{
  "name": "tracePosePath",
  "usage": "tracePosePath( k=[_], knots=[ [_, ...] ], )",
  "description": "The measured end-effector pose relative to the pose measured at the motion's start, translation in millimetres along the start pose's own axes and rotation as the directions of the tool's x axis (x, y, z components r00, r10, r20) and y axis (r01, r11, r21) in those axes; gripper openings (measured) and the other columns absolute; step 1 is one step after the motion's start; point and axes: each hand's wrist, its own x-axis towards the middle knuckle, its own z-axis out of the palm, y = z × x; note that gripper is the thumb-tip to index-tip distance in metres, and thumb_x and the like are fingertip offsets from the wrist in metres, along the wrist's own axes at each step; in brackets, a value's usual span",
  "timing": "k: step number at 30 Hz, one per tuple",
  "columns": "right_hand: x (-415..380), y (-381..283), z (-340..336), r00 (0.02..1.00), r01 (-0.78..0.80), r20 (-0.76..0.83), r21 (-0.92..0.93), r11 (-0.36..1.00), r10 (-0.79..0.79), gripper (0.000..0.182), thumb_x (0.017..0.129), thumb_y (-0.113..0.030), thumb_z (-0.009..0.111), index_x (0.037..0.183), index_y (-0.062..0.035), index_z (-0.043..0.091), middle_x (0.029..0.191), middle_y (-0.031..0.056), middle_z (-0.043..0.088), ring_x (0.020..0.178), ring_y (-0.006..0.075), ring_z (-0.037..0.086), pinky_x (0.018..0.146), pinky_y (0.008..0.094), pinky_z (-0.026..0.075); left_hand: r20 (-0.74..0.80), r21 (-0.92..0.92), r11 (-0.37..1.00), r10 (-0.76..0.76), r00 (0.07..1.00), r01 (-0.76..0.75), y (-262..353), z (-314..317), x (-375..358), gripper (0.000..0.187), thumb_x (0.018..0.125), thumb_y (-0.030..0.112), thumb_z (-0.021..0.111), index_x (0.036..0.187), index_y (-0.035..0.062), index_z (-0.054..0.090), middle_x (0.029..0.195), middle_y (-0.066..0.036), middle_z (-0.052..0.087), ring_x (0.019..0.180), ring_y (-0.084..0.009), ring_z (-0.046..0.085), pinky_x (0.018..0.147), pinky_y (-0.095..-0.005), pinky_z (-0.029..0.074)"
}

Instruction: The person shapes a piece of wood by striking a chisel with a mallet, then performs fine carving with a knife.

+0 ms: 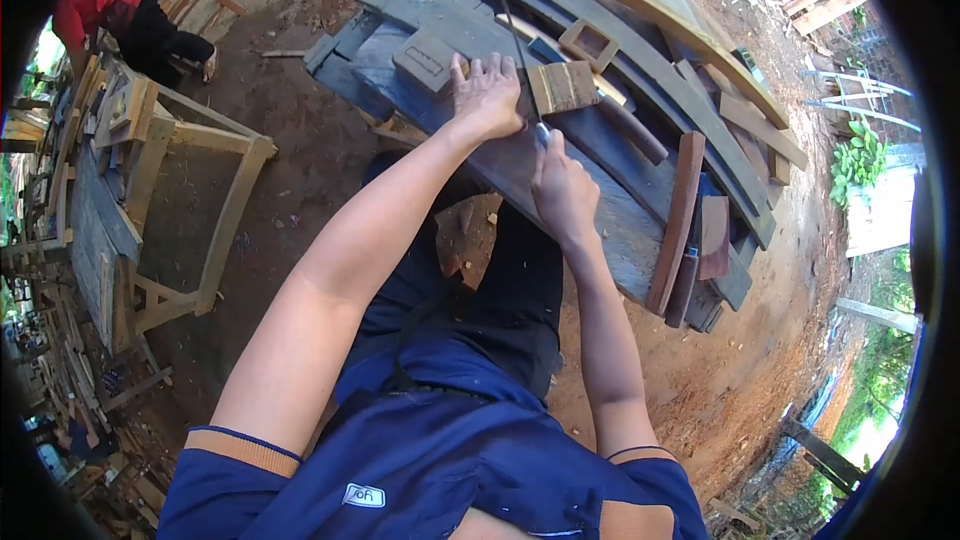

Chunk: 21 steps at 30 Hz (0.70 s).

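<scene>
My right hand point(563, 188) is wrapped round the pale handle of what looks like a hand saw. Its long, thin dark blade point(527, 65) points away from me; any teeth are too fine to make out. Right of the blade, close against it, sits a wooden block point(565, 87) with light and dark bands. My left hand point(487, 97) lies flat with fingers stretched out on wood just left of the blade. Beside its fingertips is a grey-brown block point(424, 60) with a rectangular outline on top. Whether the two blocks join under my hand is hidden.
The worn plank bench point(610, 210) holds long curved boards point(640, 60), a small wooden frame point(588, 45), and a reddish-brown strip point(677, 220) at its right end. A wooden trestle point(225, 210) stands left on the dirt ground. Another person in red point(95, 5) bends over at upper left.
</scene>
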Motion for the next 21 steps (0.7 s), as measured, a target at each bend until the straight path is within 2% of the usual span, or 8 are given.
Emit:
tracePosePath(
  k=[9, 10, 12, 13, 15, 16, 18, 21],
  knots=[
    [61, -33, 9, 0.997, 0.026, -0.073, 0.083, 0.996, -0.02, 0.026, 0.098, -0.03, 0.039, 0.099, -0.0057, 0.047, 0.081, 0.0236, 0.068, 0.079, 0.0412, 0.068, 0.069, 0.0531, 0.051, 0.134, -0.016, 0.998, -0.052, 0.99, 0.054, -39, -8, 53, 0.09, 0.069, 0.037, 0.079, 0.139, 0.0003, 0.035, 0.142, -0.018, 0.041, 0.131, -0.0352, 0.041, 0.109, -0.0619, 0.024],
    [61, -32, 8, 0.997, 0.026, -0.078, 0.088, 0.996, -0.019, 0.026, 0.098, -0.03, 0.039, 0.099, -0.0057, 0.047, 0.081, 0.0236, 0.068, 0.079, 0.0412, 0.068, 0.069, 0.0531, 0.051, 0.191, -0.111, 0.993, 0.059, 0.98, -0.038, -48, -21, 60, 0.075, 0.076, 0.031, 0.07, 0.137, -0.001, 0.039, 0.135, -0.02, 0.048, 0.127, -0.0324, 0.047, 0.106, -0.0438, 0.035],
    [59, -31, 8, 0.995, 0.041, -0.1, 0.102, 0.994, -0.031, 0.024, 0.097, -0.029, 0.041, 0.099, -0.006, 0.047, 0.08, 0.0239, 0.068, 0.077, 0.0415, 0.068, 0.068, 0.053, 0.051, 0.379, -0.749, 0.647, 0.247, 0.892, 0.139, -70, -43, 60, 0.052, 0.083, 0.023, 0.06, 0.128, -0.0011, 0.051, 0.123, -0.018, 0.059, 0.117, -0.0291, 0.055, 0.098, -0.033, 0.042],
    [59, -30, 10, 0.996, 0.028, -0.087, 0.136, 0.99, -0.016, 0.029, 0.099, -0.034, 0.039, 0.101, -0.0065, 0.047, 0.078, 0.0258, 0.066, 0.076, 0.0444, 0.066, 0.067, 0.0554, 0.051, 0.377, -0.747, 0.65, 0.243, 0.894, 0.138, -70, -40, 63, 0.052, 0.083, 0.023, 0.06, 0.128, -0.0011, 0.051, 0.123, -0.018, 0.059, 0.117, -0.0291, 0.055, 0.098, -0.033, 0.042],
    [61, -31, 11, 0.997, 0.022, -0.082, 0.139, 0.99, -0.011, 0.029, 0.099, -0.034, 0.038, 0.101, -0.0066, 0.046, 0.079, 0.0262, 0.066, 0.076, 0.0446, 0.066, 0.067, 0.0555, 0.051, 0.164, -0.802, 0.541, -0.208, 0.964, 0.253, -70, -14, 69, 0.036, 0.088, 0.017, 0.05, 0.119, -0.0002, 0.059, 0.113, -0.015, 0.064, 0.107, -0.0261, 0.059, 0.093, -0.0338, 0.043],
    [62, -32, 11, 0.997, 0.008, -0.078, 0.137, 0.99, 0.003, 0.029, 0.099, -0.034, 0.038, 0.101, -0.0068, 0.046, 0.079, 0.0265, 0.066, 0.077, 0.0447, 0.066, 0.068, 0.0556, 0.05, -0.053, -0.655, 0.727, -0.319, 0.946, 0.208, -73, 18, 83, 0.029, 0.091, 0.017, 0.045, 0.109, 0.0019, 0.063, 0.108, -0.017, 0.065, 0.103, -0.0291, 0.06, 0.091, -0.0379, 0.045],
    [69, -34, 9, 0.996, 0.014, -0.085, 0.114, 0.993, -0.004, 0.029, 0.1, -0.034, 0.037, 0.101, -0.007, 0.047, 0.079, 0.0264, 0.066, 0.077, 0.0451, 0.066, 0.068, 0.0558, 0.05, -0.29, -0.381, 0.885, -0.39, 0.874, 0.268, -38, 26, 75, 0.025, 0.091, 0.017, 0.044, 0.103, 0.0058, 0.062, 0.109, -0.015, 0.064, 0.106, -0.0328, 0.058, 0.093, -0.0404, 0.045],
    [81, -33, 5, 0.995, -0.008, -0.099, 0.095, 0.995, 0.017, 0.029, 0.099, -0.034, 0.037, 0.101, -0.0062, 0.047, 0.079, 0.0262, 0.066, 0.077, 0.0453, 0.066, 0.069, 0.056, 0.05, -0.281, -0.466, 0.805, -0.529, 0.801, 0.368, -15, 15, 73, 0.025, 0.093, 0.021, 0.042, 0.1, 0.0082, 0.063, 0.108, -0.011, 0.063, 0.108, -0.0297, 0.057, 0.093, -0.0415, 0.045]
  ],
)
